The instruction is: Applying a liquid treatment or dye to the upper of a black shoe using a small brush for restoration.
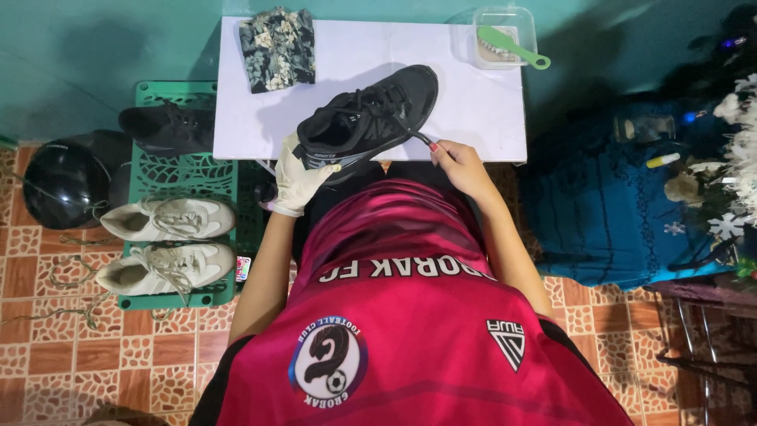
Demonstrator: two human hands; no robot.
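Gloved left hand point(298, 180) grips black sneaker point(368, 117); right hand point(460, 164) apparently pinches 1 lace point(412, 132).

Light: bright, from above, strongest on the white desk point(473, 110).
Shadows: soft, cast on the desk beside the black shoe point(371, 118).
Corners: dim, especially upper right.
Focus: sharp centre, slight wide-angle bending at edges.

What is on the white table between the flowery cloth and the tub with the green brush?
Nothing: in the head view, the white table is bare between the flowery cloth and the tub. The black shoe sits nearer the person.
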